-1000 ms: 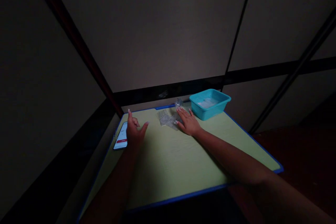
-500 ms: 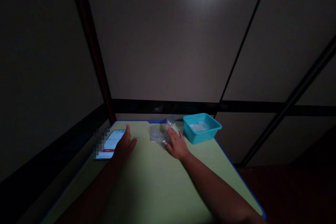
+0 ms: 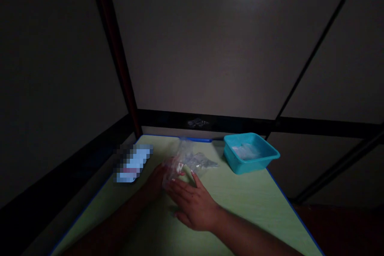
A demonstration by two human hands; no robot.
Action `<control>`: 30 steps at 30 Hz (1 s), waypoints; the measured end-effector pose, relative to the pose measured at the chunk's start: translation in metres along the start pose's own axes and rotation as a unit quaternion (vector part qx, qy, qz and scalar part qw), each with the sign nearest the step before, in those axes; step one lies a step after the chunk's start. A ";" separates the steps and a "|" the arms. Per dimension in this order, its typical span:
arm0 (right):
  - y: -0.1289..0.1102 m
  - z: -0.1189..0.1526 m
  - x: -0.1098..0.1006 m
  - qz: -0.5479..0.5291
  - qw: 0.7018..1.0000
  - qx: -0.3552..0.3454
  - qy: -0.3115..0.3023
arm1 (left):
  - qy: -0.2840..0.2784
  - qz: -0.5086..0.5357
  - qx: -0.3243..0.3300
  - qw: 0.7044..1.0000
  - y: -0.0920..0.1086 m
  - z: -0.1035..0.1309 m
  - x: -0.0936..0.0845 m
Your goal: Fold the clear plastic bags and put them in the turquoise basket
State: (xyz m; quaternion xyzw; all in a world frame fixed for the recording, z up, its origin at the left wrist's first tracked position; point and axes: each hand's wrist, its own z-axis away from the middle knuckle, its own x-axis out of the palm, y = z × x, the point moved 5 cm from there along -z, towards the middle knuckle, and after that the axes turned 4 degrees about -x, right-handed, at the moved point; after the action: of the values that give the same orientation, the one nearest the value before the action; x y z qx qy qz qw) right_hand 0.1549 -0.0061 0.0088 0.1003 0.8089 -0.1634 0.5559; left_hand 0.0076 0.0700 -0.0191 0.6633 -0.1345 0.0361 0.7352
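A crumpled clear plastic bag (image 3: 183, 152) stands partly raised over the middle of the table, its edges smeared by motion. My left hand (image 3: 156, 180) is at the bag's left side, with its fingers closed on the plastic and partly hidden behind it. My right hand (image 3: 195, 204) is palm down with fingers stretched and spread to the left. Its longer fingertips reach the near lower edge of the bag. A flatter piece of clear plastic (image 3: 204, 161) lies on the table just right of the bag; whether it is a separate bag I cannot tell.
On the right of the green table (image 3: 222, 196) stands a turquoise basin (image 3: 250, 164) holding clear plastic. A phone (image 3: 135, 164), blurred out in part, lies at the left edge. A wall panel (image 3: 195, 68) rises behind the table.
The bag has been lifted and pulled nearer. My left hand has moved right, from beside the phone to the plastic. My right hand has come back closer and turned leftward. The view has shifted slightly.
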 end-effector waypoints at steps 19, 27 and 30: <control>0.070 0.016 0.009 -0.322 0.813 0.268 0.403 | -0.040 -0.193 0.004 0.980 0.014 0.005 0.013; 0.080 0.017 0.029 -0.420 0.792 0.290 0.335 | -0.043 -0.236 0.005 0.971 0.010 0.009 0.017; 0.083 0.021 0.028 -0.412 0.786 0.304 0.346 | 0.011 -0.212 0.027 0.977 0.016 0.005 0.007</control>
State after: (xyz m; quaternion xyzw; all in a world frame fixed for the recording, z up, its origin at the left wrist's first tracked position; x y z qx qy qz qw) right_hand 0.1912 0.0625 -0.0367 -0.0286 0.8196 -0.5690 0.0598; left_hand 0.0098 0.0665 -0.0014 0.6960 0.0179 -0.1098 0.7094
